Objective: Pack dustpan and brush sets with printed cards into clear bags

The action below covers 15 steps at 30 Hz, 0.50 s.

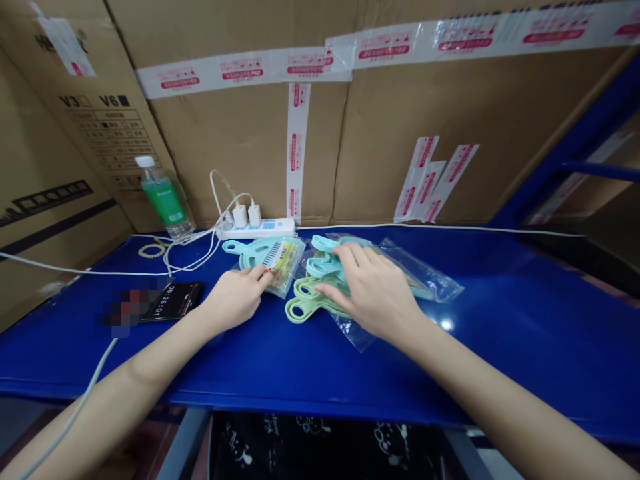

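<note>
My left hand (237,295) is closed at the lower edge of a bagged light-blue dustpan and brush set (253,252), which has a yellow label and dark bristles showing. Its fingertips are on the label side of the clear wrapper. To the right, my right hand (377,290) lies over a pile of similar bagged sets, thumb and fingers gripping it. Light-blue handles (323,267) stick out at the left of that pile, above light-green handles (300,310). Clear plastic wrapping (430,277) extends past my right hand. My palm hides much of the pile.
All of this lies on a blue tabletop (280,367) against a cardboard wall (240,147). A white power strip (270,229) with chargers, trailing cables, a green-labelled bottle (164,200) and a beaded ring (151,250) stand at the back left. A phone (173,303) showing a timer lies left.
</note>
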### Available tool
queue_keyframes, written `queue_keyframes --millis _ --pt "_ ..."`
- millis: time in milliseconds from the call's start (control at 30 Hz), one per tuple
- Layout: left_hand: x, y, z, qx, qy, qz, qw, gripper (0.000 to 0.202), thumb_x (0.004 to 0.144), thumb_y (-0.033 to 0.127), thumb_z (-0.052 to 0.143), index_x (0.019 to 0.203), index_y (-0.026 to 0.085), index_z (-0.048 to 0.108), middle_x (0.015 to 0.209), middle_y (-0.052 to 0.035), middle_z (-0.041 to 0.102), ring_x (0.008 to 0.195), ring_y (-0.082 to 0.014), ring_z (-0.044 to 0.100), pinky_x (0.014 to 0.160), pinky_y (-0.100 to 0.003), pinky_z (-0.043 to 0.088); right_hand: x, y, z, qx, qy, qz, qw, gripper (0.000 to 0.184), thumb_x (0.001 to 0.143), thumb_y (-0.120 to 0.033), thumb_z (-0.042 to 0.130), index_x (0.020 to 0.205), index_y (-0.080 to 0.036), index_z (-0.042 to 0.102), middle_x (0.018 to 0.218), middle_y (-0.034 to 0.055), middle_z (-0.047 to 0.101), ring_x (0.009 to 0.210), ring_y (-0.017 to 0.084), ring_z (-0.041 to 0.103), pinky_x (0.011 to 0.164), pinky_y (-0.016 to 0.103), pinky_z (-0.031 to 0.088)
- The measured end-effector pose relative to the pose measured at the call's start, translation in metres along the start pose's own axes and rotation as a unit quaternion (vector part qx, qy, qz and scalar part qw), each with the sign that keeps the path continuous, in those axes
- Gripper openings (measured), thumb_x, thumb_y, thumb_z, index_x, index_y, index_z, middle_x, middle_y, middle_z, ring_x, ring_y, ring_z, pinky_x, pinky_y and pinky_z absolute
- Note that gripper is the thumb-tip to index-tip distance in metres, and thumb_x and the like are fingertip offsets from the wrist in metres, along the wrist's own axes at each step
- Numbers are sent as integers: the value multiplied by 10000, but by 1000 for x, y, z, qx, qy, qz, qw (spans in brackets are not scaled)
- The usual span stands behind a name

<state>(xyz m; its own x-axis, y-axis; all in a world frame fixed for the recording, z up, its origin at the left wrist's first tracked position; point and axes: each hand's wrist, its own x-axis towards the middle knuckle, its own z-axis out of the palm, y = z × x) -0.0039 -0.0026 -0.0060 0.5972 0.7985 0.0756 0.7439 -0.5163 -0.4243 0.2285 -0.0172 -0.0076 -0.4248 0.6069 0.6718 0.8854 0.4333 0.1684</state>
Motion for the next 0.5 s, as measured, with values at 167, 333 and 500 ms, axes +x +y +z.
queue_keyframes --millis 167,333,500 --pt "-1 2 1 -9 35 18 999 331 773 48 417 1064 138 548 944 -93 619 727 -215 636 583 -315 483 2 4 1 -8 25 -31 999 447 954 -471 343 959 -96 587 835 122 639 757 243 561 623 325 402" --pt "-2 6 4 -27 92 64 993 182 842 105 426 964 149 554 955 -74 631 681 -184 635 547 -288 459 8 5 -2 21 46 -145 988 211 916 -241 451 833 -130 610 804 96 631 774 223 524 663 318 378" --pt "-3 7 5 -44 117 87 988 119 884 167 442 916 147 555 856 -50 645 629 -176 624 514 -280 426 9 -4 -13 64 133 -224 963 292 908 -157 427 667 -166 591 624 26 562 631 168 452 584 289 331"
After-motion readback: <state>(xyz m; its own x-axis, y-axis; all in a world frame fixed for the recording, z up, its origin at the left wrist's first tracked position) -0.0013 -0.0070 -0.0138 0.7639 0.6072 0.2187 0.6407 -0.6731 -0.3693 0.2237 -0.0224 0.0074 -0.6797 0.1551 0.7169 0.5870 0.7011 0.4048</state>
